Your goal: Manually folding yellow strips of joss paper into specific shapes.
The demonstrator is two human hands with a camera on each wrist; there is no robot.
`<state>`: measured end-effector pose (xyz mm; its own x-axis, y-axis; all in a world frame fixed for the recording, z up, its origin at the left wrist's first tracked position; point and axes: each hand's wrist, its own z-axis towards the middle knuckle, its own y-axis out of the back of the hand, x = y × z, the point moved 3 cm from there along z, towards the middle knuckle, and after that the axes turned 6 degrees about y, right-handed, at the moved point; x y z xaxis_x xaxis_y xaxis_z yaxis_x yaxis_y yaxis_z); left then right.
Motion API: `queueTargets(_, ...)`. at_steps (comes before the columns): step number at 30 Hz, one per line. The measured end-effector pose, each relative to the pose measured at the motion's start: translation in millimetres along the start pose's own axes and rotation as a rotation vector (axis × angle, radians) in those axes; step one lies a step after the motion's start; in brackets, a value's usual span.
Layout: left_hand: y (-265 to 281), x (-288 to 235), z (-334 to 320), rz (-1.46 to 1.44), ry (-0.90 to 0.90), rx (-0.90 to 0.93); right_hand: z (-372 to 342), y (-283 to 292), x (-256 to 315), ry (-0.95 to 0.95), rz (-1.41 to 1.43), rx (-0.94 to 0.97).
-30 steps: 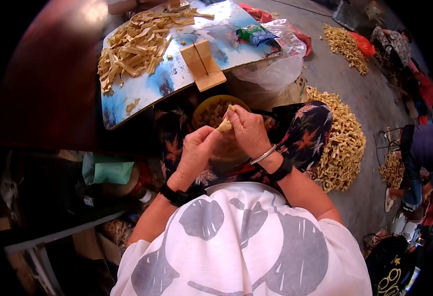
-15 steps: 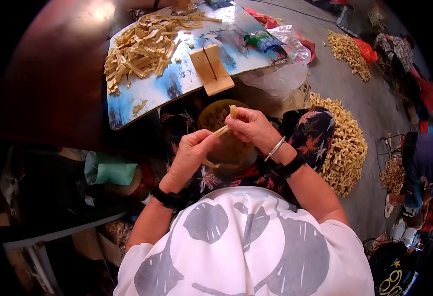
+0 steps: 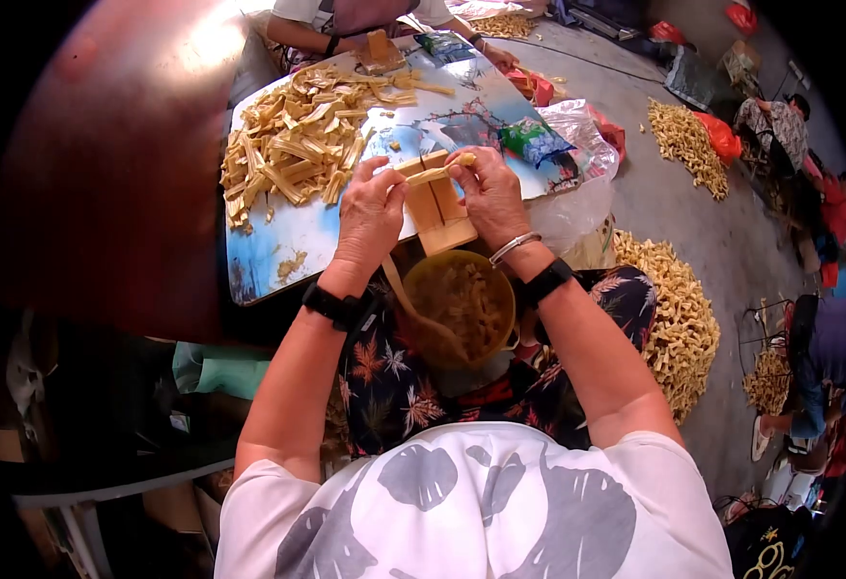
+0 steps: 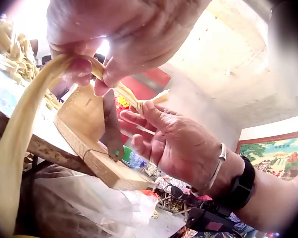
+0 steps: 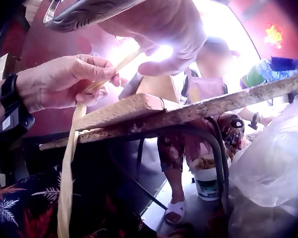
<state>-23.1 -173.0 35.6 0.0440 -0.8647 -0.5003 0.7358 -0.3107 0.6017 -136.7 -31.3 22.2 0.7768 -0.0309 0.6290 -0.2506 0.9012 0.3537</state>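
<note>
Over the wooden stand [image 3: 445, 234] at the table's near edge, my two hands hold a pale yellow, flexible strip [image 3: 427, 177] drawn between them. My left hand [image 3: 370, 214] pinches it between thumb and fingers, and a long tail of the strip [image 4: 21, 134] hangs below. My right hand [image 3: 493, 198] pinches the other end, where a small knot [image 4: 140, 105] and a short flared tip show in the left wrist view. An upright metal blade [image 4: 110, 124] stands in the stand's slot, close beneath the strip.
A heap of similar strips [image 3: 293, 140] covers the table's [image 3: 249, 265] left part. Below the stand is a yellow bowl [image 3: 513, 299] of short pieces. A large pile of pieces [image 3: 679, 328] lies on the floor at right. Another person [image 3: 346, 19] sits across the table.
Both hands have moved forward from over the bowl to the wooden stand, carrying the strip, and now stand wider apart. The head view shows more of the table and the person opposite.
</note>
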Motion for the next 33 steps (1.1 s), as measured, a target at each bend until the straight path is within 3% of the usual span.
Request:
queueTargets(1, -5.0, 4.9, 4.4, -0.023, 0.025, 0.009, 0.6, -4.9, -4.4, -0.146, 0.224, -0.018)
queueTargets(4, -15.7, 14.6, 11.4, -0.153, 0.117, 0.136, 5.1, -11.2, -17.2, -0.302, 0.316, 0.054)
queueTargets(5, -17.1, 15.6, 10.8, -0.160, 0.136, 0.147, 6.2, -10.2, -19.8, -0.221, 0.084, 0.099)
queueTargets(11, -22.0, 15.2, 7.9, -0.137, 0.080, 0.061, 5.1, -13.5, -23.2, 0.025, -0.107, 0.092)
queueTargets(14, -21.5, 13.7, 7.9, -0.116, 0.038, 0.052, 5.0, -13.8, -21.9, 0.195, -0.075, 0.054)
queueTargets(20, -18.4, 9.5, 8.7, -0.011, -0.089, 0.076, 2.4, -7.8, -18.3, 0.267, -0.143, 0.168)
queueTargets(23, -17.6, 20.1, 6.3, 0.056, -0.119, 0.085, -13.9, -5.7, -42.7, 0.258, -0.244, 0.245)
queueTargets(26, -13.0, 33.8, 2.6, -0.041, -0.034, 0.100, -20.3, 12.0, -35.1, 0.191, -0.064, 0.075)
queueTargets(28, -2.5, 25.8, -8.0, -0.301, 0.284, 0.162, -31.1, 35.7, -21.1, 0.012, -0.040, 0.016)
queueTargets(30, 8.8, 19.1, -23.3, -0.432, 0.391, 0.136, -49.7, 57.8, -14.0, -0.069, -0.119, 0.025)
queueTargets(33, 17.9, 3.3, -57.8, -0.566, 0.549, 0.196, -95.5, 67.0, -35.7, -0.317, -0.186, 0.208)
